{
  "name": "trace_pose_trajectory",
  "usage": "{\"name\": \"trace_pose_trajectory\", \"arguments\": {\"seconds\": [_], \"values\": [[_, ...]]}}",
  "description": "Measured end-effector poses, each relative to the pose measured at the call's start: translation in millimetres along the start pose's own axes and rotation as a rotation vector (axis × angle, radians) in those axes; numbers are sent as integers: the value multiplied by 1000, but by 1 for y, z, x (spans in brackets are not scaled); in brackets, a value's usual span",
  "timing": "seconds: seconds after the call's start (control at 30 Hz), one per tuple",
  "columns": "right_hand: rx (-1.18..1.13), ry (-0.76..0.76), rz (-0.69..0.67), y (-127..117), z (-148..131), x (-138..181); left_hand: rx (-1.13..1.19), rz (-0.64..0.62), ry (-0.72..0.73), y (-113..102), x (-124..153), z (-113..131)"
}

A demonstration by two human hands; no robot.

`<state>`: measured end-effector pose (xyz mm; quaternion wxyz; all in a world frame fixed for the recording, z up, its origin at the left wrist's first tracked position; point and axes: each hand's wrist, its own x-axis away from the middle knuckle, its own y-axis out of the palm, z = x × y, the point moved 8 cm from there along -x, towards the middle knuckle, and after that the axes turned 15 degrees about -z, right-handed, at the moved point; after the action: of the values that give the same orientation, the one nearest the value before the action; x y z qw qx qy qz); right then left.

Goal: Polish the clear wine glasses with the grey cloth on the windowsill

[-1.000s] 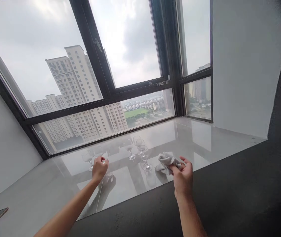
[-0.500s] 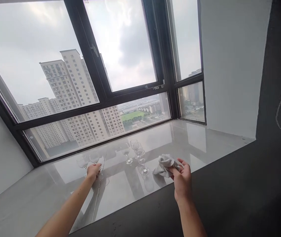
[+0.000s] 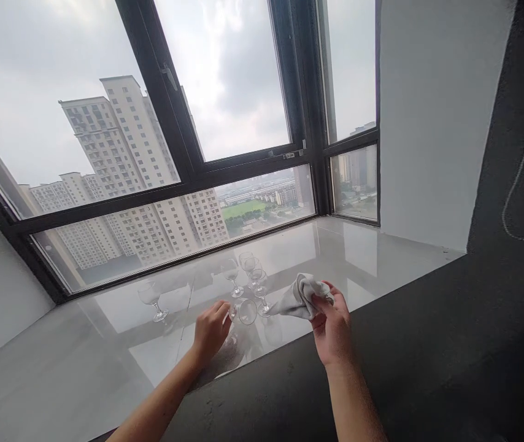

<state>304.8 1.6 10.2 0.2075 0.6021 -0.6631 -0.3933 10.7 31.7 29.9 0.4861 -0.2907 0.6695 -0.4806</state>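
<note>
My left hand is closed around a clear stemmed glass, held tipped on its side above the glossy sill with its mouth facing my other hand. My right hand pinches a crumpled grey-white cloth, lifted just off the sill and a short way right of the held glass. Three more glasses stand upright in a cluster behind the held one. One glass stands alone further left.
A large black-framed window runs along the back of the sill, with tower blocks outside. A white wall closes the right end. A dark rough ledge runs along the near edge.
My left hand has picked a glass up from the left pair and carried it right, tipped sideways toward the cloth. My right hand has lifted the cloth slightly. The view shifted left.
</note>
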Motion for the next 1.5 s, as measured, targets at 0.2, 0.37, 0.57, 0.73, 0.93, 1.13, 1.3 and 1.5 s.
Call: {"name": "trace_pose_trajectory", "arguments": {"seconds": [0.2, 0.37, 0.57, 0.73, 0.93, 1.13, 1.3, 1.5], "values": [[-175, -62, -148, 15, -6, 0, 56, 55, 28, 4, 0, 15], [-213, -73, -200, 27, -3, 2, 64, -23, 39, 10, -2, 17], [-161, -53, -199, 33, 2, 3, 111, -68, 29, 13, -4, 19], [-77, -31, -209, 38, 9, 4, 181, -128, 25, 18, -5, 18], [-56, -7, -230, 48, 14, 8, 195, -124, 35, 16, -5, 20], [91, -16, -274, 61, 16, 13, 176, -114, 39, 15, -6, 21], [211, -28, -323, 75, 24, 17, 189, -122, 39, 17, -6, 19], [497, -41, -298, 69, 34, 15, 235, -118, 30, 19, -7, 16]]}}
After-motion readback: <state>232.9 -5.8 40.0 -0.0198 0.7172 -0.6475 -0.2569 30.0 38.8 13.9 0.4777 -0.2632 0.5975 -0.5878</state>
